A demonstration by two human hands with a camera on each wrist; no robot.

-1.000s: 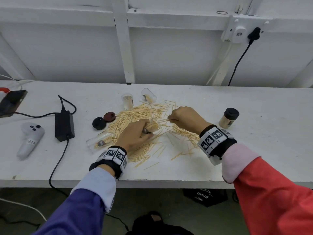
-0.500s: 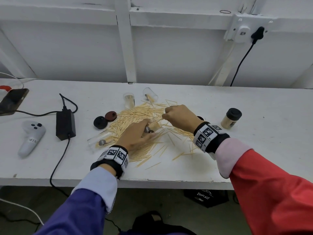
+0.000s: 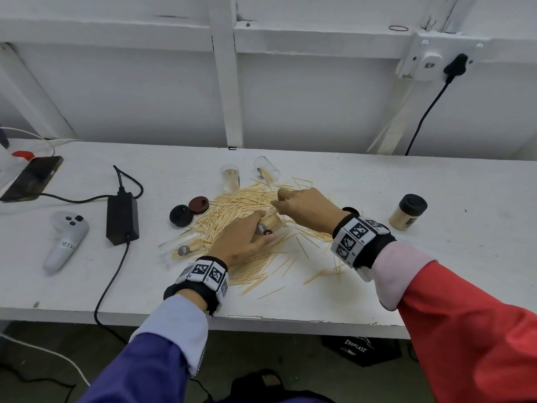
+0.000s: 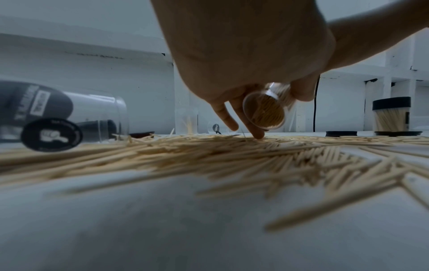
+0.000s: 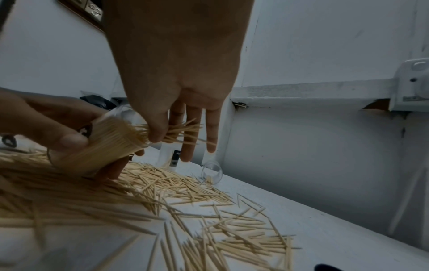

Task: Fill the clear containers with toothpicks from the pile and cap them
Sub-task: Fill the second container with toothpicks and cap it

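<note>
Toothpicks pile [image 3: 247, 216] is sprawling across the white worktop [image 3: 436, 257]. Five clear containers are showing: held container [image 5: 109, 144] lying tilted, packed full, in the left hand [image 3: 241, 239] grip; right hand [image 3: 308, 207] is pinching a toothpick bunch [image 5: 176, 132] at its mouth; one capped, three barely filled.

Over the last second the right hand [image 3: 308, 210] has travelled leftward across the toothpick pile [image 3: 247, 225] and closed in on the left hand [image 3: 241, 242], so its pinched bundle of toothpicks [image 5: 176, 132] now meets the open mouth of the clear container [image 5: 109, 143] the left hand grips tilted, where before a gap lay between them. The head camera has also shifted slightly.
</note>
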